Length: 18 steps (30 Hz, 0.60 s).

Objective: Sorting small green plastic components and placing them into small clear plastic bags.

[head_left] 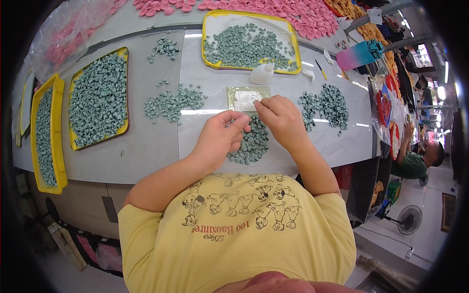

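My left hand [218, 136] is closed, thumb and forefinger pressed together, just left of a heap of small grey-green pieces [251, 146]. Any piece between its fingertips is too small to make out. Opposite it, my right hand [283, 118] pinches at the right edge of a flat, square, pale-green pad [236, 103] with white material on it. What those fingers hold is hidden. Behind the pad a white, soft-looking squeeze bottle [263, 73] rests near a yellow-rimmed tray [204, 44] of more green pieces.
Loose green pieces lie to the left [176, 103] and right [333, 108]. A filled yellow tray [73, 139] and deeper yellow bin [59, 156] stand left. Pink cup-shaped pieces [312, 22] cover the back. A drink bottle [359, 54] and thin tool [321, 70] lie right; another person [413, 163] is beyond.
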Each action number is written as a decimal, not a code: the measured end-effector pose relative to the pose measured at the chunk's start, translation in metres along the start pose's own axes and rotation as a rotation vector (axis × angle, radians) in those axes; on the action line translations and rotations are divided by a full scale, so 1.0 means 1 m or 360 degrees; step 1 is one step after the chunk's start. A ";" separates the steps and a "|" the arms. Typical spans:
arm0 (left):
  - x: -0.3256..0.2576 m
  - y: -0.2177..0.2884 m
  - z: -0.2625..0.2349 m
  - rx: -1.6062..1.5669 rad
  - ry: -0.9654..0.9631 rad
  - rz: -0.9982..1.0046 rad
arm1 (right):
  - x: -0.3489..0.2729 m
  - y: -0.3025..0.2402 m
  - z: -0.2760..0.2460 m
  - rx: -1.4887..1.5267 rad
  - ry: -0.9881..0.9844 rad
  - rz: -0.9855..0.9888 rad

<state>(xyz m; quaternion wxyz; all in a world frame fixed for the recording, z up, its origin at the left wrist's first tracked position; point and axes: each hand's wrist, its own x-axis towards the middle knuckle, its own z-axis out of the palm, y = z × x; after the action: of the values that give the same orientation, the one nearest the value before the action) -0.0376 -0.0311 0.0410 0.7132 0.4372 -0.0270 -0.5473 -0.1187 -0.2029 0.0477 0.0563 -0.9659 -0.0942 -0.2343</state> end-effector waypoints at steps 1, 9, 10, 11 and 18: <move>0.000 -0.001 -0.001 0.0001 0.0000 -0.0001 | -0.001 -0.001 0.002 0.0000 0.0001 0.0001; -0.001 0.001 -0.001 -0.0093 -0.0001 -0.0052 | -0.001 -0.022 -0.003 0.1751 0.0242 0.1469; -0.001 0.001 0.000 -0.0093 -0.0001 -0.0053 | -0.001 -0.022 -0.004 0.1752 0.0241 0.1470; -0.001 0.001 0.002 -0.0103 0.0007 -0.0052 | -0.001 -0.023 -0.005 0.1929 0.0195 0.1531; -0.003 0.001 0.003 -0.0220 -0.0073 -0.0053 | 0.000 -0.030 -0.011 0.2502 0.0116 0.1667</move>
<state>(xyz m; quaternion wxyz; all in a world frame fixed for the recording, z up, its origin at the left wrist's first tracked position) -0.0397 -0.0307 0.0444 0.7317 0.3748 0.0017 -0.5694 -0.1296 -0.1749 0.0594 0.7924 -0.5626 0.2224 -0.0786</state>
